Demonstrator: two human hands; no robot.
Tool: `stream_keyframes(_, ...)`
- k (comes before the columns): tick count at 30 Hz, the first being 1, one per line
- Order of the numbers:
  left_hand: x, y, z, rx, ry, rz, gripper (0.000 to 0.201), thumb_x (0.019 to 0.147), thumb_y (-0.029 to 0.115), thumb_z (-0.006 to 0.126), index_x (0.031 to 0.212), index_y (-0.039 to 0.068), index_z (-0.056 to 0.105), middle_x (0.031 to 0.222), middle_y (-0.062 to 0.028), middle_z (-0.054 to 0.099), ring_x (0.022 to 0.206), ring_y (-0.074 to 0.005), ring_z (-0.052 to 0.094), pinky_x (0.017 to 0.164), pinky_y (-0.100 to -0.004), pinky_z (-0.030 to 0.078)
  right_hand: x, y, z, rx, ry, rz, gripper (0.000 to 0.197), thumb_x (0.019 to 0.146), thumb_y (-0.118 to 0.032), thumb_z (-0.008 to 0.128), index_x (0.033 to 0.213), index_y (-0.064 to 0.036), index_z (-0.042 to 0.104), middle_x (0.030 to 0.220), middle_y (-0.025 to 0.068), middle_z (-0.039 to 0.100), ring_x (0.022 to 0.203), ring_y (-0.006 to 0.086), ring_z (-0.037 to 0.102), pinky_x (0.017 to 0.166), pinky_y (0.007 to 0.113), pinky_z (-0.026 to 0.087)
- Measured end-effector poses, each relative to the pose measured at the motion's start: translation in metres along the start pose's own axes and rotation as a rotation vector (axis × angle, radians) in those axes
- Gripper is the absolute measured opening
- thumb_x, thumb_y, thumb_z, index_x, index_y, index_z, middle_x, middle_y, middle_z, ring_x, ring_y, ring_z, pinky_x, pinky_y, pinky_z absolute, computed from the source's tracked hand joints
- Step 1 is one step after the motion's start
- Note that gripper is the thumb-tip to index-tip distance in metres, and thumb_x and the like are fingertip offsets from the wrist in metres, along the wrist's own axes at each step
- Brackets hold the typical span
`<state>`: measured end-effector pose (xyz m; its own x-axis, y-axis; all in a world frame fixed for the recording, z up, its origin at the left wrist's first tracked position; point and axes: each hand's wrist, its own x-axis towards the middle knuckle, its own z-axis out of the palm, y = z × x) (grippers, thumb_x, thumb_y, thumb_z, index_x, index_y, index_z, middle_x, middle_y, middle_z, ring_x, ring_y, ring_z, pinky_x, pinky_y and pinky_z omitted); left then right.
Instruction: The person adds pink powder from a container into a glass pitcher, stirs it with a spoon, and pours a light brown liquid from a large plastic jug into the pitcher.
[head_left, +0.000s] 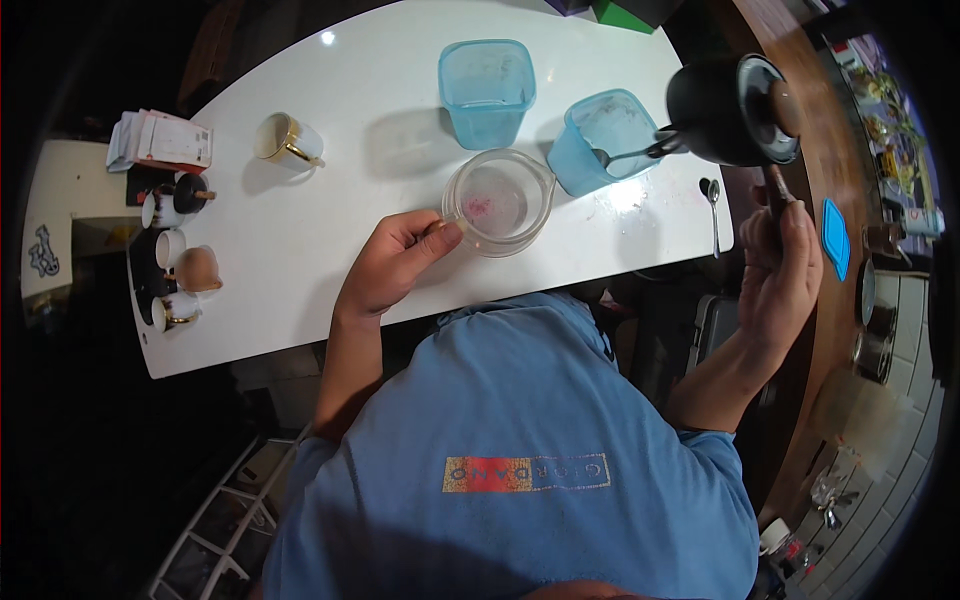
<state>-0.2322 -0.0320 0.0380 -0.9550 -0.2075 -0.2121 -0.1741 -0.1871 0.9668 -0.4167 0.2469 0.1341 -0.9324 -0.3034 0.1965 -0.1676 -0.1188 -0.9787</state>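
My left hand is closed on the handle of a clear glass jug, which rests on the white table near its front edge. Small pink bits lie at the bottom of the jug. At the right, my right hand grips the handle of a dark kettle, raised off the table. The kettle has a glass lid and a wooden knob. Just behind the jug stand two translucent blue containers, one upright tub and another tub to its right. A spoon-like metal piece reaches over the right tub toward the kettle.
A white mug with gold trim stands at the left of the table. More cups and a paper box sit at the left edge. A small spoon lies at the right, with a blue lid beyond on the wooden counter.
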Motion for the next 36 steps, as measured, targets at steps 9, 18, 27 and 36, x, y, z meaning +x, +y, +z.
stream_keyframes(9, -0.014, -0.019, -0.001, -0.056, 0.125, 0.012, 0.023, 0.09, 0.019, 0.056, 0.074, 0.003, 0.058, 0.068, 0.0044, 0.048, 0.066, -0.0051, 0.04, 0.063, -0.0217, 0.034, 0.018, 0.027, 0.039, -0.074, -0.218, -0.031, 0.031, 0.093, -0.021, 0.052, 0.105, 0.0069, 0.059, 0.072, -0.0011, 0.047, 0.065, 0.0041, 0.039, 0.058, 0.018, 0.03)
stream_keyframes(18, -0.02, -0.03, 0.009, -0.078, 0.218, 0.054, 0.027, 0.09, 0.022, 0.056, 0.069, 0.006, 0.054, 0.066, 0.005, 0.046, 0.065, -0.0049, 0.039, 0.062, -0.0213, 0.032, 0.025, 0.038, 0.063, -0.138, -0.287, -0.096, 0.032, 0.095, -0.019, 0.05, 0.109, 0.0088, 0.058, 0.073, -0.0009, 0.049, 0.064, 0.0034, 0.037, 0.056, 0.018, 0.028)
stream_keyframes(27, -0.022, -0.047, 0.015, -0.125, 0.288, 0.075, 0.026, 0.091, 0.021, 0.056, 0.07, 0.006, 0.054, 0.066, 0.0048, 0.044, 0.064, -0.0056, 0.037, 0.062, -0.022, 0.032, 0.026, 0.05, 0.063, -0.155, -0.301, -0.11, 0.033, 0.093, -0.022, 0.053, 0.106, 0.0088, 0.059, 0.07, -0.0008, 0.049, 0.063, 0.0041, 0.038, 0.055, 0.019, 0.028)
stream_keyframes(36, -0.017, -0.055, 0.023, -0.153, 0.266, 0.065, 0.027, 0.093, 0.021, 0.053, 0.07, 0.005, 0.053, 0.066, 0.0038, 0.044, 0.064, -0.0066, 0.037, 0.062, -0.023, 0.033, 0.025, 0.056, 0.06, -0.154, -0.299, -0.079, 0.034, 0.093, -0.022, 0.053, 0.104, 0.0094, 0.059, 0.068, -0.0013, 0.047, 0.062, 0.0045, 0.038, 0.055, 0.019, 0.028)
